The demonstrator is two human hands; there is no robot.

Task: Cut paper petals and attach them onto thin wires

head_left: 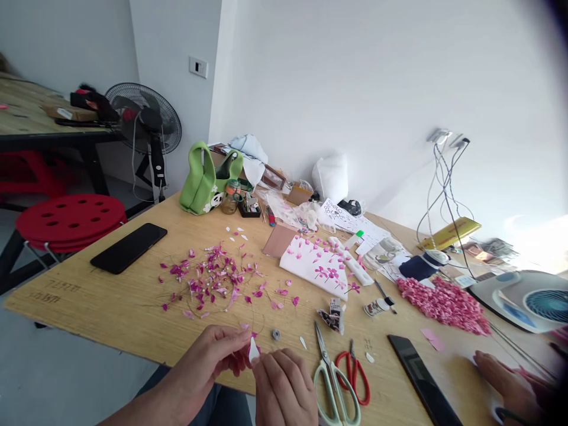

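Note:
My left hand [217, 352] and my right hand [284, 384] meet at the near edge of the wooden table [110, 296]. Between their pinched fingertips is a small white petal [253, 351] with a bit of pink beside it. Both hands have the fingers closed on it. Just beyond them lies a scatter of pink and magenta petals on thin wires [217, 278]. A small grey spool [276, 335] rests near my fingers. Pale-handled scissors [332, 384] and small red-handled scissors [354, 370] lie to the right of my right hand.
A black phone [128, 247] lies at left, another dark phone [421, 378] at right. A heap of pink flowers [444, 303], white foam with pinned blossoms [317, 264], a green bag [206, 177] and clutter fill the back. Another person's hand [510, 384] rests at far right. Red stools [71, 218] stand left.

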